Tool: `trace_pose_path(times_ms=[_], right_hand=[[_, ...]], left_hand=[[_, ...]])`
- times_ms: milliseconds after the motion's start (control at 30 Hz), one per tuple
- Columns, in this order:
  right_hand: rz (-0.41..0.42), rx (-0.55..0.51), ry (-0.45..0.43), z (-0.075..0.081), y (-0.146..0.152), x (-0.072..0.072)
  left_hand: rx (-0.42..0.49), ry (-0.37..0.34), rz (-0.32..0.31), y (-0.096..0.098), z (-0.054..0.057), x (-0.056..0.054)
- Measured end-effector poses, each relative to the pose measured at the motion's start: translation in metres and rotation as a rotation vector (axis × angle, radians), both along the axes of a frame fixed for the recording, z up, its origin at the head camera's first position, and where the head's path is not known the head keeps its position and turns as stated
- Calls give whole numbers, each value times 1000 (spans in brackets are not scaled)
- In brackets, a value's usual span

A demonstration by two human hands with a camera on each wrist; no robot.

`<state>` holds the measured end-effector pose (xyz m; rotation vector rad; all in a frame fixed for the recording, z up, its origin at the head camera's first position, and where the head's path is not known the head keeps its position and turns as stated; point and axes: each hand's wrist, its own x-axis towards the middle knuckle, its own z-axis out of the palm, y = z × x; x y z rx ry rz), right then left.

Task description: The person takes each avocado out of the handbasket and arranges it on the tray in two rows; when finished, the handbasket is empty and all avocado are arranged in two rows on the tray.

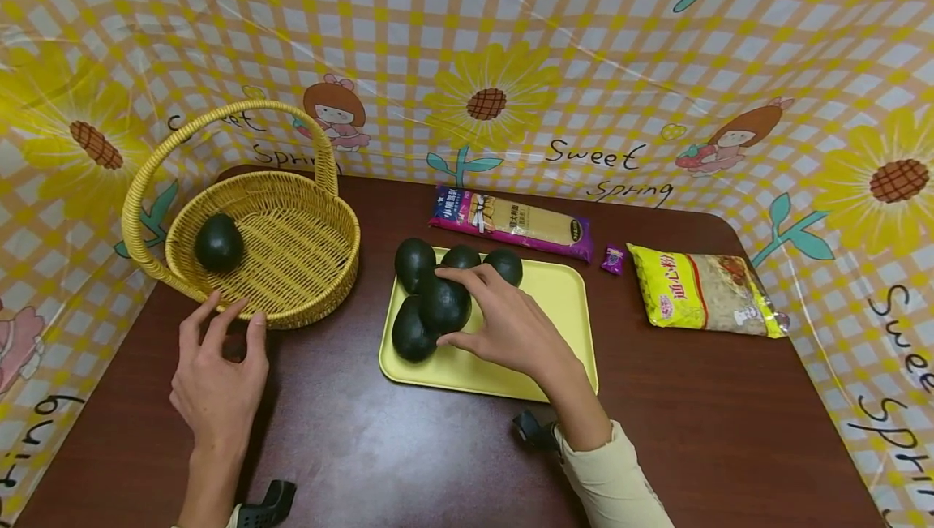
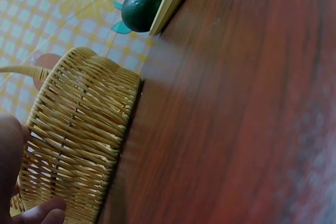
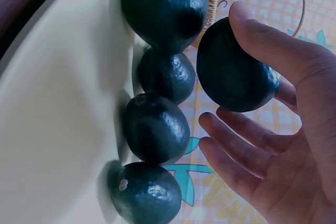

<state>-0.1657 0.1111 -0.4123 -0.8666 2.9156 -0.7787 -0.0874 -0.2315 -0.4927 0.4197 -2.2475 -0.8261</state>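
Observation:
My right hand (image 1: 503, 321) grips a dark green avocado (image 3: 231, 69) between thumb and fingers, raised above the pale yellow tray (image 1: 558, 301). Several more avocados (image 3: 157, 129) lie along the tray's left and far sides; the held one overlaps them in the head view. At the front rim of a yellow wicker basket (image 1: 339, 281), my left hand (image 1: 222, 382) holds on, its fingertips over the rim and its thumb (image 2: 44, 213) against the outer wall. One avocado (image 1: 219, 243) rests inside the basket at its left.
Behind the tray lies a pack of noodles (image 1: 525, 224), with a small purple packet (image 1: 613, 259) beside it. A yellow bag of pasta (image 1: 704, 291) lies at the right. The basket's tall handle (image 1: 146, 163) arches up; a patterned cloth (image 1: 620, 41) hangs behind the table.

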Motion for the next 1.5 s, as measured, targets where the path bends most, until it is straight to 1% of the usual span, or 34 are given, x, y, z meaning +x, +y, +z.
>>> trace_pose_path(times_ms=[300,633,1133,1367,1500], right_hand=[[-1,26,15,-4,5,4],[-13,51,7,-7,13,9],[10,88,-22,-17,18,14],[21,101,-50,-23,20,18],[24,101,-42,-27,18,19]], left_hand=[[-4,-5,-9,-1,0,1],[-8,6,-9,-1,1,-1],[8,4,-7,0,1,0],[6,-2,-7,1,0,0],[4,5,-6,0,1,0]])
